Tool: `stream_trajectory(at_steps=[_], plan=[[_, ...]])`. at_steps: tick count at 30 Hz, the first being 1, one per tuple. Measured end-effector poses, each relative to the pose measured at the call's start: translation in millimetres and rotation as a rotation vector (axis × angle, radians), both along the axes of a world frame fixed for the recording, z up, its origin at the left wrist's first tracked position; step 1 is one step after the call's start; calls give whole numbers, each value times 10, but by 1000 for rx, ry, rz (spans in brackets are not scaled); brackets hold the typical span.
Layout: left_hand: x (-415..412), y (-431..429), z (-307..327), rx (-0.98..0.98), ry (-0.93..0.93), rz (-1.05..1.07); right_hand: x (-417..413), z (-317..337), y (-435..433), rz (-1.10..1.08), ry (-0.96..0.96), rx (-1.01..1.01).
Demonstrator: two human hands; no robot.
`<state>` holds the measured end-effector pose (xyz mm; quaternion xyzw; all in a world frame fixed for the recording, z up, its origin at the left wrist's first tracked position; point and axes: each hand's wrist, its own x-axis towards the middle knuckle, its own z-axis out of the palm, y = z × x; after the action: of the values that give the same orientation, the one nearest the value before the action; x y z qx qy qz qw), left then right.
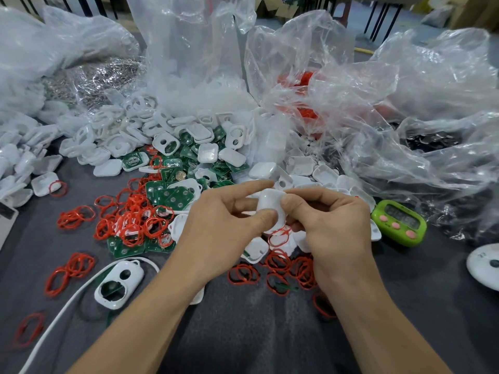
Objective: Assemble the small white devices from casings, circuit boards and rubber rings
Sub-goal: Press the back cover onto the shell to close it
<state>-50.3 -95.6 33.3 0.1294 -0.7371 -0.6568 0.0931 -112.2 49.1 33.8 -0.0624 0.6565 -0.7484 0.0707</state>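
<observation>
Left hand [224, 233] and right hand [334, 230] are covering much of the white casing [270, 202], hiding its underside. The green timer [399, 222] is showing digits too faint to read. Toward the right side of the table [243, 333], a round white object [486, 268] is getting cropped, and the white cable [57, 319] is running off the bottom.

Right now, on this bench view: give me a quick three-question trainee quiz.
1. True or false: the left hand and right hand both hold one white casing.
2. The green timer has buttons of which colour? A) pink B) blue C) black
3. Fill in: the loose rubber rings on the cloth are ___.
Key: 1 true; 2 A; 3 red.
</observation>
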Motion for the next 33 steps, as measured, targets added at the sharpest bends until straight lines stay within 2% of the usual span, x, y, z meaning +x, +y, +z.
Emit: stream_trajectory(at_steps=[2, 5, 10, 13, 22, 33], plan=[[1, -18, 8, 3, 2, -4, -8, 13, 12, 2, -16, -12], [-5, -7, 31, 222, 5, -7, -18, 17, 27, 70, -55, -22], [-14, -28, 74, 437, -4, 4, -83, 55, 104, 330, -43, 25], [-16, -26, 71, 448, 2, 12, -84, 48, 124, 392, -7, 23], [-30, -6, 32, 380, 9, 44, -47, -83, 40, 220, 39, 160], [-14, 30, 46, 307, 40, 37, 3, -50, 37, 132, 78, 175]])
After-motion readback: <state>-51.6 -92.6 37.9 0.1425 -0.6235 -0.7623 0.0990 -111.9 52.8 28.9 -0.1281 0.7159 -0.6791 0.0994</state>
